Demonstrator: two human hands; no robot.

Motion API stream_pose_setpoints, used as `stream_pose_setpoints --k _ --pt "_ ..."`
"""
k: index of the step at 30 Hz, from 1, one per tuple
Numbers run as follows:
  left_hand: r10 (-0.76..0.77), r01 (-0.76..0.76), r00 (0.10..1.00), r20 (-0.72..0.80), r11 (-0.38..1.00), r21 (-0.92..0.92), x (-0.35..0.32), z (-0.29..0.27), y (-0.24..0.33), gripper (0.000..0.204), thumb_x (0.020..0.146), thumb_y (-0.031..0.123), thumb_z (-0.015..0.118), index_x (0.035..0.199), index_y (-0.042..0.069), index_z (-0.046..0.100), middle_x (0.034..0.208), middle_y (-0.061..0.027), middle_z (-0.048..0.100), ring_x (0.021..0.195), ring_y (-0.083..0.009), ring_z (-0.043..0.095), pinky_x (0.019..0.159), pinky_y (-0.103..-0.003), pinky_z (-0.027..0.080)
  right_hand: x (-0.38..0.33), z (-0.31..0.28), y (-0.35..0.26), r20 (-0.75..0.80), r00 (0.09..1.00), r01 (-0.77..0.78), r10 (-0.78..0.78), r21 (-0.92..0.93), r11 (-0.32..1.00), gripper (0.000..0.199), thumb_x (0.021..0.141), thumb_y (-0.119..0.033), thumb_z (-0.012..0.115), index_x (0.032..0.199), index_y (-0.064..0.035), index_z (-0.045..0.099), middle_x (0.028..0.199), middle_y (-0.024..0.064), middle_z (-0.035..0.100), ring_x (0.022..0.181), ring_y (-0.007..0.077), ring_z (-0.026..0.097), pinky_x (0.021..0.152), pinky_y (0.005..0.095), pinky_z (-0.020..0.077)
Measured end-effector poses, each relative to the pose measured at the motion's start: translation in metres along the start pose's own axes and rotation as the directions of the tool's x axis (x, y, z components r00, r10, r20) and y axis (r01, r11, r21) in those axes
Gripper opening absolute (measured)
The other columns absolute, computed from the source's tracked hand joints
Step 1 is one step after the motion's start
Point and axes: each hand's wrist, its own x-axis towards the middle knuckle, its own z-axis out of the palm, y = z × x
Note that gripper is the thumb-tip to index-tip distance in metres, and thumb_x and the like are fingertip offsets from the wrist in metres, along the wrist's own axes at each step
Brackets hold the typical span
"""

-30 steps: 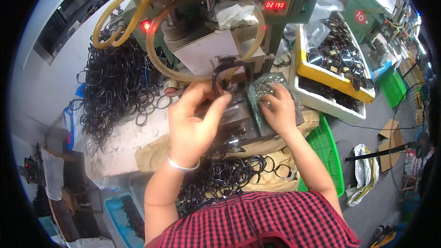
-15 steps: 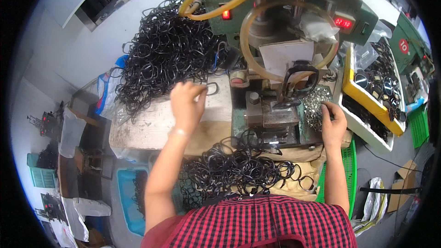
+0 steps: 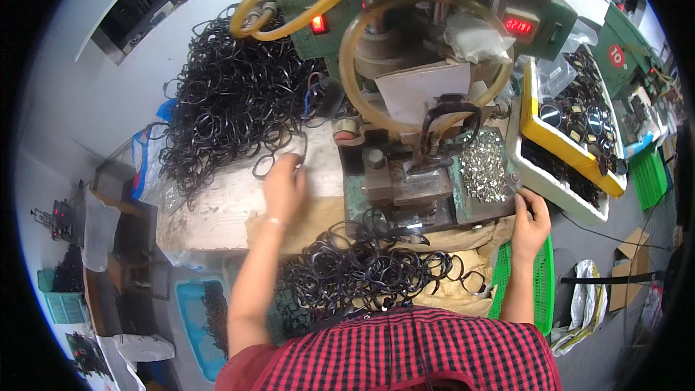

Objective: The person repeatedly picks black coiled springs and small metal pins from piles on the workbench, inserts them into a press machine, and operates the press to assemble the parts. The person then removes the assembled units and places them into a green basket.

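My left hand [image 3: 284, 192], slightly blurred, pinches a black eyeglass frame [image 3: 265, 166] over the pale work board, left of the press. Part of the frame's rim sticks out beyond the fingers. My right hand [image 3: 531, 221] is at the front right corner of the press bed, fingers bent and apart, with nothing visible in it. A red button [image 3: 515, 177] lies just beyond its fingertips. Between the hands is the press fixture [image 3: 423, 185], with a dark bracket-like piece [image 3: 450, 119] upright above it. Shiny metal scraps [image 3: 483, 170] lie on the bed's right side.
A large heap of black eyeglass frames [image 3: 232, 94] fills the back left. More loose frames [image 3: 355, 264] lie in front of me on brown paper. Yellow tubing [image 3: 346, 58] loops before the green press. Foam boxes [image 3: 528, 119] of glasses stand right, a green basket [image 3: 543, 275] below.
My left hand has drawn nearer to me with the eyeglass frame. My right hand has shifted from beside the scraps to the bed's front corner. The whole view has shifted, and the press's red display has changed.
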Motion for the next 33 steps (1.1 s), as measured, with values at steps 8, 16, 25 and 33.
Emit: stream_pose_setpoints --k 8,16,25,33 --pt "-0.392 0.334 0.91 0.139 0.489 -0.806 0.001 -0.009 0.041 0.011 0.09 -0.002 0.056 0.091 0.004 0.047 0.08 -0.0031 0.057 0.068 -0.0087 0.056 0.056 -0.022 0.046 0.026 0.033 -0.103 0.259 0.94 0.16 -0.221 0.239 0.958 0.015 0.079 -0.003 0.068 0.094 -0.0022 0.071 0.091 0.0113 0.069 0.086 0.022 0.065 0.081 0.0321 0.0486" --pt "-0.492 0.435 0.844 0.213 0.395 -0.809 -0.011 -0.004 0.036 0.012 0.092 0.006 0.062 0.101 0.008 0.055 0.085 -0.0013 0.065 0.076 -0.0076 0.062 0.061 -0.017 0.047 0.014 0.09 -0.118 0.365 0.931 -0.261 0.009 0.648 0.716 0.035 0.082 0.004 0.062 0.117 0.0028 0.059 0.102 0.009 0.067 0.095 0.0144 0.063 0.086 0.0268 0.0479" --pt "-0.329 -0.091 0.912 -0.245 0.418 -0.904 0.016 -0.093 0.129 0.014 0.092 0.001 0.056 0.105 0.006 0.055 0.098 -0.007 0.062 0.087 -0.018 0.065 0.071 -0.031 0.056 0.017 0.086 -0.15 0.502 0.857 -0.48 0.114 0.699 0.53 0.044 0.082 0.002 0.065 0.124 0.0037 0.052 0.105 0.0133 0.066 0.096 0.0148 0.063 0.085 0.0253 0.0489" --pt "0.024 -0.074 0.997 -0.071 0.468 -0.881 0.007 -0.098 0.192 0.02 0.087 -0.009 0.058 0.105 -0.002 0.052 0.095 -0.0112 0.064 0.091 -0.0184 0.064 0.08 -0.031 0.054 0.023 0.055 -0.139 0.508 0.859 -0.216 -0.067 0.478 0.851 0.033 0.084 -0.004 0.06 0.117 -0.0024 0.061 0.114 0.0159 0.064 0.115 0.023 0.057 0.099 0.0342 0.0428"
